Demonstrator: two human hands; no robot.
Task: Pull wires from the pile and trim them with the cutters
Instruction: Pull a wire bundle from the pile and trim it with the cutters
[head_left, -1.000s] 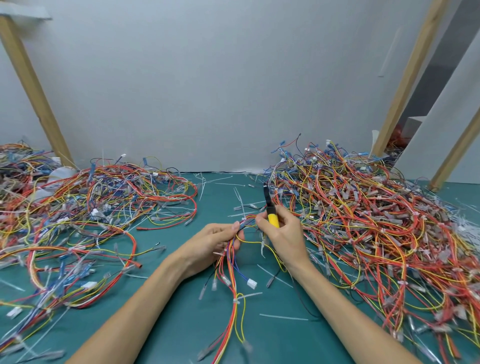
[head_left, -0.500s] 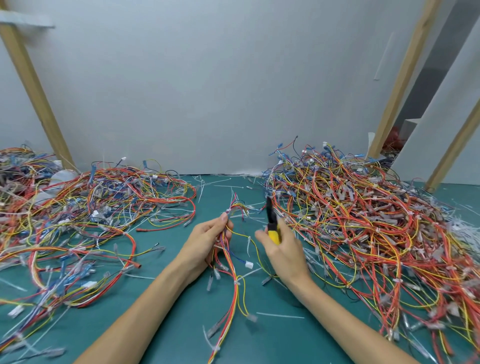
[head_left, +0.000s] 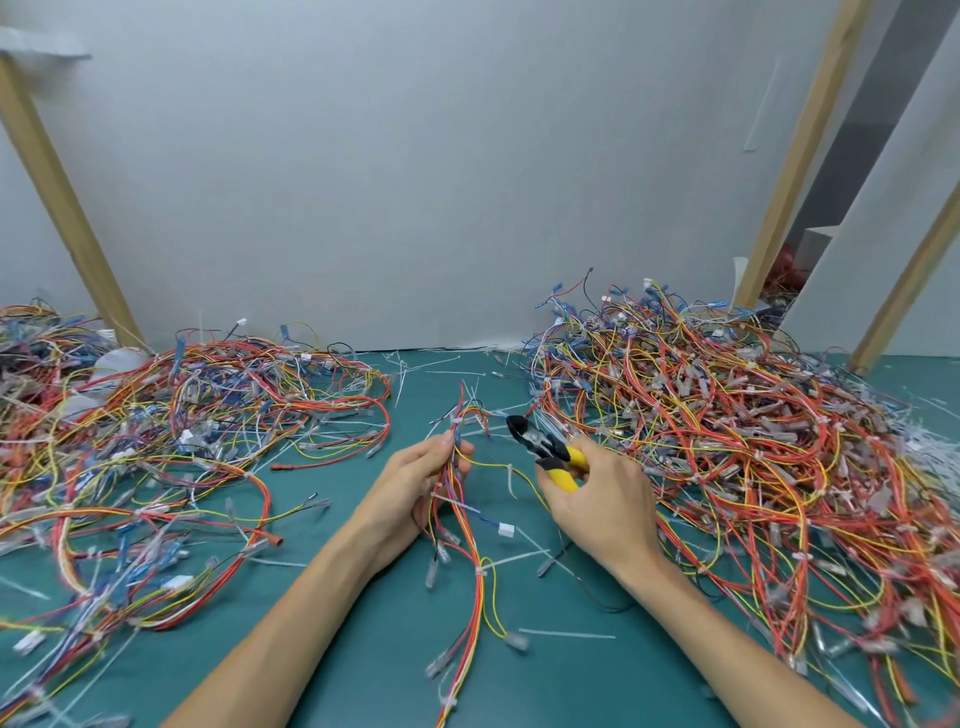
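left hand (head_left: 415, 488) gripping wire bundle (head_left: 457, 499), right hand (head_left: 597, 499) holding cutters (head_left: 545, 447) (jaws apart), bare green mat (head_left: 363, 623) between piles

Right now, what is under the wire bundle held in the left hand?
Below the wire bundle lies the green mat with loose cable ties. The left hand covers whatever sits beneath its palm.

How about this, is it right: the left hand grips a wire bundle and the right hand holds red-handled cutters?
Not quite: the head view shows the cutters in the right hand have yellow handles, not red. The left hand does grip the wire bundle.
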